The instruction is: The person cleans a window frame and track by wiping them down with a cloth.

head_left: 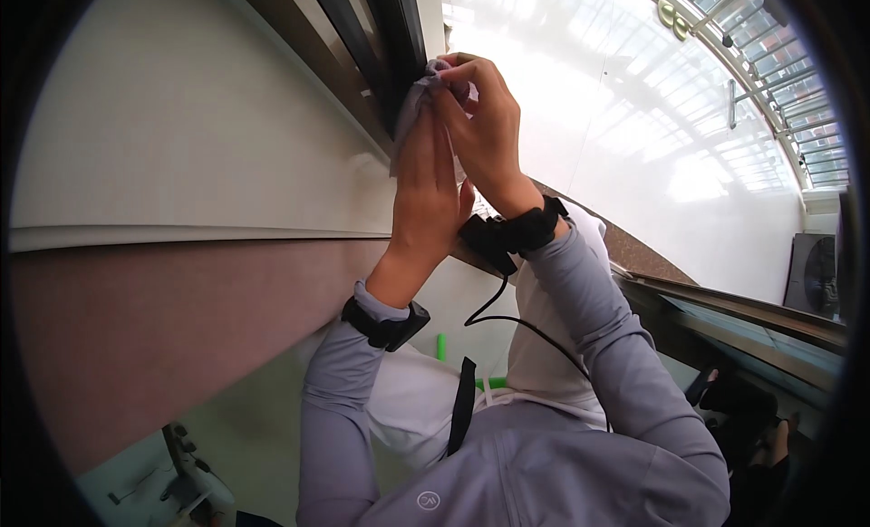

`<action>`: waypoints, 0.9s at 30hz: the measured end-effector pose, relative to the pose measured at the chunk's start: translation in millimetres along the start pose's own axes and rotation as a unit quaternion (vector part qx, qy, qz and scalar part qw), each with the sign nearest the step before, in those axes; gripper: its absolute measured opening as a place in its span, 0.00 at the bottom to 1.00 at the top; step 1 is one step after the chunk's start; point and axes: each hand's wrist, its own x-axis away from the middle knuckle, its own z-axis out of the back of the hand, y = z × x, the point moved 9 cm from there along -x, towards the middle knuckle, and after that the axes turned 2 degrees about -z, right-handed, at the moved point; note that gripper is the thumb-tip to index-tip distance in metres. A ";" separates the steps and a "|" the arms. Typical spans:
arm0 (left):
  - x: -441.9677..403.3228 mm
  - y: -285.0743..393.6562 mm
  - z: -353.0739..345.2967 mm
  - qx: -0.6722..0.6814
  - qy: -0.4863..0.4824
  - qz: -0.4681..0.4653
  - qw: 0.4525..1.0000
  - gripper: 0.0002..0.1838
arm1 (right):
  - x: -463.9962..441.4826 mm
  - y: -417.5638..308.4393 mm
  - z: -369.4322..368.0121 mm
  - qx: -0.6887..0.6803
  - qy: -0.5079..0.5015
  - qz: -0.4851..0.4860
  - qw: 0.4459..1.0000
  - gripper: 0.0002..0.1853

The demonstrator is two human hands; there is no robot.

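A thin greyish-purple cloth is bunched against the dark window frame near the top middle. My right hand pinches the gathered upper end of it between thumb and fingers. Just below and to the left, my left hand points upward with its long fingers together, the cloth wrapped around their tips and along its outer side. The two hands touch or nearly touch at the cloth. My left fingertips are hidden by the fabric and the right hand.
A white wall panel and a pinkish ledge lie to the left. On the right are a glossy white surface, window bars and a fan unit. A black cable hangs from my right wrist strap.
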 end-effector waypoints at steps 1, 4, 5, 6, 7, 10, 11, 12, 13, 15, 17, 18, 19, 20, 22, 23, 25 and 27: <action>-0.1 0.6 -6.0 -0.007 -0.020 0.008 1.000 0.45 | 0.2 2.5 -0.5 0.008 -0.013 -0.010 1.000 0.07; -1.8 2.1 -10.2 0.006 -0.068 0.011 0.998 0.41 | -4.9 38.9 -5.5 0.046 -0.078 -0.090 0.992 0.06; 1.2 -1.1 -17.5 -0.006 -0.084 0.008 0.996 0.40 | -2.8 60.6 -12.5 0.074 -0.128 -0.101 0.984 0.06; 4.0 -3.8 -24.3 -0.018 -0.103 0.003 0.995 0.40 | -2.3 64.4 -14.7 0.076 -0.140 -0.098 0.982 0.06; 5.1 -5.5 -27.5 -0.047 -0.108 -0.003 0.993 0.37 | -1.9 67.0 -16.4 0.079 -0.151 -0.095 0.981 0.07; 5.9 -9.1 -29.2 -0.019 -0.109 0.011 0.994 0.36 | -5.6 66.8 -17.7 0.047 -0.173 -0.091 0.980 0.07; 5.4 -7.9 -24.8 -0.035 -0.095 0.004 0.995 0.36 | -7.5 61.9 -16.8 0.016 -0.165 -0.076 0.983 0.06; 1.5 -5.8 -19.9 -0.052 -0.080 -0.005 0.995 0.36 | -10.1 54.8 -14.6 -0.014 -0.156 -0.061 0.986 0.06; -2.4 -4.5 -15.7 -0.068 -0.064 -0.013 0.996 0.36 | -14.3 41.7 -13.6 -0.065 -0.157 -0.041 0.985 0.07; -5.8 -2.6 -15.2 -0.092 -0.066 -0.027 0.993 0.36 | -20.4 41.6 -15.0 -0.095 -0.197 -0.074 0.973 0.09; -7.7 2.3 -16.0 -0.120 -0.070 -0.045 0.989 0.35 | -22.3 53.6 -16.9 -0.102 -0.212 -0.089 0.968 0.10; -7.2 2.6 -20.7 -0.121 -0.087 -0.045 0.988 0.34 | -19.9 64.5 -17.3 -0.086 -0.223 -0.093 0.967 0.09; -4.6 1.7 -26.3 -0.122 -0.102 -0.045 0.986 0.34 | -17.2 71.8 -17.2 -0.070 -0.232 -0.097 0.965 0.09; -1.2 0.7 -31.9 -0.123 -0.118 -0.046 0.984 0.33 | -14.0 77.9 -17.0 -0.041 -0.237 -0.096 0.966 0.10; 10.1 -4.1 -43.8 -0.093 -0.164 -0.028 0.982 0.33 | -0.1 102.1 -22.1 0.048 -0.262 -0.120 0.956 0.10; 15.7 -8.5 -51.0 -0.078 -0.188 -0.019 0.979 0.32 | 5.9 114.9 -25.0 0.034 -0.270 -0.142 0.952 0.11; 27.8 -15.5 -62.1 -0.094 -0.220 -0.026 0.971 0.32 | 17.7 137.2 -29.9 0.021 -0.295 -0.174 0.939 0.12; 27.3 -18.9 -63.6 -0.101 -0.237 -0.027 0.966 0.32 | 20.7 140.6 -31.8 0.061 -0.304 -0.146 0.939 0.12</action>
